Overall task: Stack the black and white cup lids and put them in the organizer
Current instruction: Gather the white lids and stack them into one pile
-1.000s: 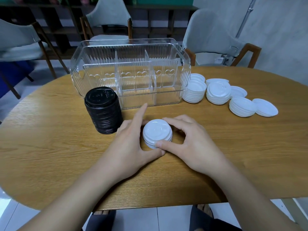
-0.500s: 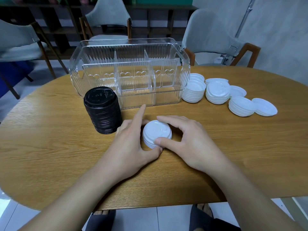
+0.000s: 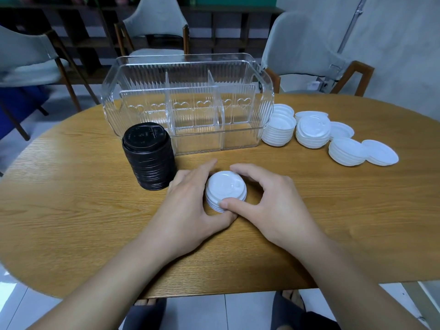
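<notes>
A short stack of white lids (image 3: 225,190) stands on the table in front of me. My left hand (image 3: 190,206) cups its left side, and my right hand (image 3: 269,201) wraps its right side with the thumb pressed on the front rim. A tall stack of black lids (image 3: 148,156) stands just left of my hands. Behind them sits the clear ribbed organizer (image 3: 188,106) with empty compartments. Several more piles of white lids (image 3: 313,131) lie to the organizer's right.
The oval wooden table (image 3: 71,210) has bare surface to the left and right of my hands. Grey chairs (image 3: 300,48) stand behind the table. Tiled floor shows below the near edge.
Both hands have closed a little more around the white stack; my left index finger has curled in toward it. The stack stays where it was.
</notes>
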The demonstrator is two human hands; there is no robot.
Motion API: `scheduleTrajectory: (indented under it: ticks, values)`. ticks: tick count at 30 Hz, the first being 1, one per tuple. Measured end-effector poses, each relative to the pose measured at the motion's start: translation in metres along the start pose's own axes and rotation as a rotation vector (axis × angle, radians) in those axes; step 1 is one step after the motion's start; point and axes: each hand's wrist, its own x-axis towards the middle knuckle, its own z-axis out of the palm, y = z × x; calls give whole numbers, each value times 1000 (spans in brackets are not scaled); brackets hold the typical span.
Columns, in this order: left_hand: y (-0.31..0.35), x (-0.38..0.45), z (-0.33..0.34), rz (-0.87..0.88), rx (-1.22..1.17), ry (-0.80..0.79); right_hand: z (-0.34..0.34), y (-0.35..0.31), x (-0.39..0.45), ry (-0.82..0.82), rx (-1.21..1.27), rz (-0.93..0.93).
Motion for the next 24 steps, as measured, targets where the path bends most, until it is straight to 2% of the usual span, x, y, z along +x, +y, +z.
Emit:
scheduleTrajectory:
  ticks: [7,11,15,17,21,24]
  values:
    - [3,5,-6,43,8,-19,-9,9,0,-86,130,60]
    - [15,10,-3,64,32,-32,-16,10,-4,-85,81,68]
    - [26,19,6,64,43,-40,-24,17,-6,-8,69,115]
    - [30,23,11,53,47,-35,-30,24,-6,81,15,137]
    - [31,31,18,27,27,-9,-40,41,15,268,-214,113]
    - [31,36,20,22,9,11,-49,52,51,312,-419,34]
